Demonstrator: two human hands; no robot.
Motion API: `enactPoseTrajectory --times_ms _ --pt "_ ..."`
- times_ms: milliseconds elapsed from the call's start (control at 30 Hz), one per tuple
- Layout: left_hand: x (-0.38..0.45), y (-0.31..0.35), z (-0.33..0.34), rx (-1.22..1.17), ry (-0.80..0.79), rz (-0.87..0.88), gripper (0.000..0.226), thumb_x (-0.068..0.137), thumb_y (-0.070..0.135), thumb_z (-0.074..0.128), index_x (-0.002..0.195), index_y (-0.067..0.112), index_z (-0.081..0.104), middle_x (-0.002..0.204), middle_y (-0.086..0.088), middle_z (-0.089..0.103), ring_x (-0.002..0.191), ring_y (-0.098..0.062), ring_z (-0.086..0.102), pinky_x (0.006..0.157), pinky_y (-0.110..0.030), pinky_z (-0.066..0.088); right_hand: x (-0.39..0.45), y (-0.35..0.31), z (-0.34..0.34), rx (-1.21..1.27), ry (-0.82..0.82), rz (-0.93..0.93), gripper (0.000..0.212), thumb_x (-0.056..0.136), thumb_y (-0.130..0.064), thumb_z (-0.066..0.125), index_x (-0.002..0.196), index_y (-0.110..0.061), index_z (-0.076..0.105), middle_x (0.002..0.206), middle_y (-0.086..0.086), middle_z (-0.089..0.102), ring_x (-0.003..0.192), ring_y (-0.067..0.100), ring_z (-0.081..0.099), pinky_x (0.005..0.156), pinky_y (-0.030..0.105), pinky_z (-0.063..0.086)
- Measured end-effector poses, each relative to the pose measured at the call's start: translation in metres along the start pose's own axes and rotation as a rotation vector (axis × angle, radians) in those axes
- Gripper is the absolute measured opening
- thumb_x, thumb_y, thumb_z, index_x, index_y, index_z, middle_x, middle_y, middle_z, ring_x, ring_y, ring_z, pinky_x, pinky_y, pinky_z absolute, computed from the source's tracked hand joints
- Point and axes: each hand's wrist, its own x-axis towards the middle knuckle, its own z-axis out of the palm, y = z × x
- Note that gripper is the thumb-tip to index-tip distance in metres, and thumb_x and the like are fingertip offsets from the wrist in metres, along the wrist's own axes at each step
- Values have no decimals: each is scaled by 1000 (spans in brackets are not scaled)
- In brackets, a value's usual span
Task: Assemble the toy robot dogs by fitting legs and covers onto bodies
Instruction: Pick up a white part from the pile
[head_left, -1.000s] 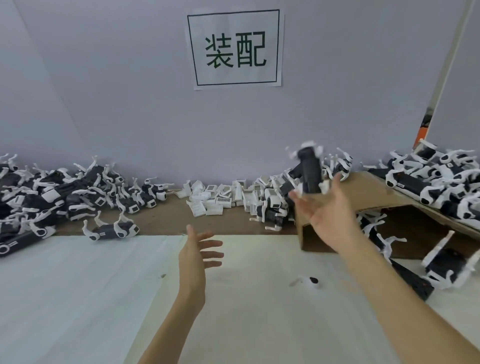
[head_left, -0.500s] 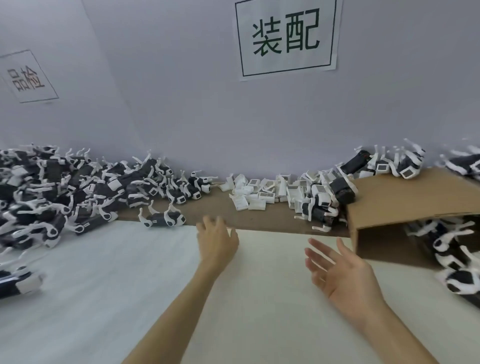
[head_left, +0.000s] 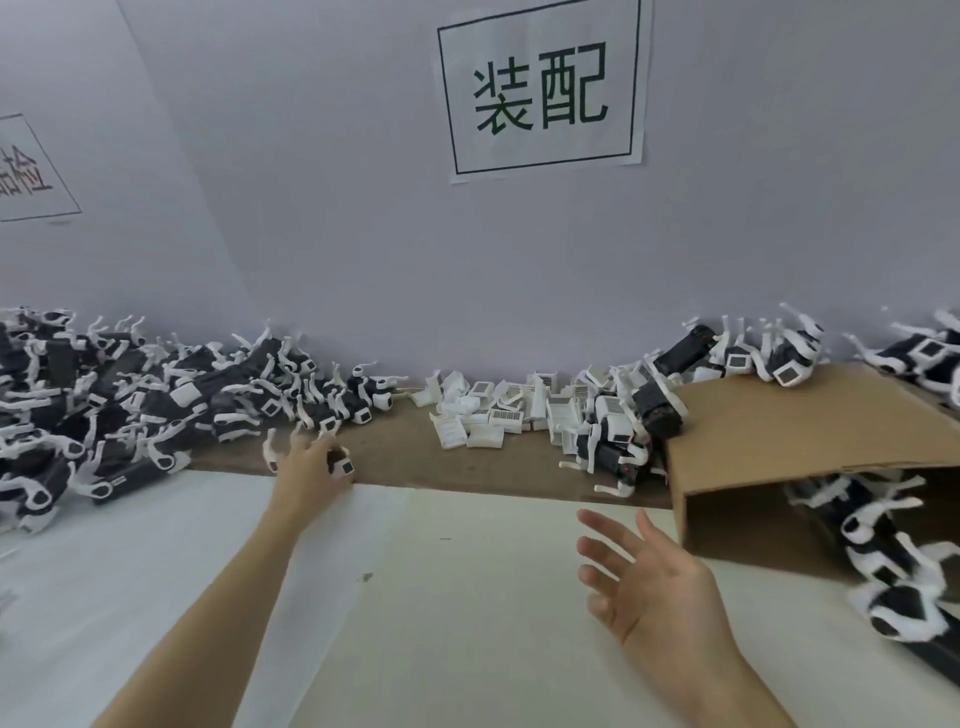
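I'm reading 装配 in dark green inside a black frame on the paper sign taped to the far wall; a second sign at far left is cut off. My left hand is lying over a black-and-white plastic toy dog at the far-left pile's near edge, fingers curling onto it. My right hand is hovering spread and empty, near the cardboard box. White ribbed covers are lying between.
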Motion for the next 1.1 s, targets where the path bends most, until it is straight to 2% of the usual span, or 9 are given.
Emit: enactPoseTrajectory --times_ms 67,167,233,333,433,533,733,867,1100 --pt "-16 25 -1 -161 35 76 31 86 19 85 115 14 76 106 -10 66 113 -33 60 122 -52 29 -2 -1 2 13 7 -6 53 95 -49 58 121 -7 76 95 14 69 69 23 65 48 30 49" --pt "-54 84 -5 -456 34 176 34 83 15 87 114 23 76 104 -2 62 94 -23 66 88 -35 54 -6 -2 5 21 30 -22 53 91 -46 62 120 -4 76 95 16 69 68 23 64 49 30 50" --pt "-88 126 -6 -714 16 251 36 83 9 87 111 29 77 108 0 65 91 -10 70 82 -22 57 -9 -3 8 24 56 -40 53 90 -45 63 121 -4 75 99 17 71 70 24 67 49 29 53" --pt "-142 175 -3 -1057 -100 335 35 89 14 85 117 33 77 113 3 74 102 -17 74 88 -27 59 -13 -6 9 49 132 -68 48 98 -43 61 129 -7 69 113 22 75 83 30 76 56 32 60" --pt "-183 204 -3 -1302 -292 334 35 90 33 83 124 28 75 115 -2 78 106 -21 75 87 -26 57 -17 -9 8 100 154 -67 54 97 -47 64 134 -9 59 120 33 69 107 44 72 85 44 60" --pt "-197 208 -2 -1354 -387 329 41 91 38 77 130 25 74 115 -10 77 108 -23 69 96 -36 53 -25 -11 10 95 76 -22 62 95 -52 65 135 -5 62 126 34 66 116 48 67 96 51 59" --pt "-190 191 -5 -1637 -552 238 45 96 24 59 134 4 70 133 -20 69 124 -37 65 99 -43 56 -25 -7 15 116 189 -112 47 88 -21 76 128 3 66 120 26 72 101 34 76 76 36 63" --pt "-196 199 1 -1532 -587 103 47 101 53 60 132 19 72 129 -11 74 119 -32 72 103 -38 57 -22 2 21 -40 261 -316 48 88 -9 75 133 -13 58 124 20 72 109 30 74 88 41 61" --pt "-192 194 3 -1505 -500 60 30 93 32 77 120 19 76 114 -16 76 101 -30 73 88 -36 60 -31 -3 26 -399 238 -344 62 75 -44 79 123 -6 70 110 13 78 104 21 76 91 35 61"
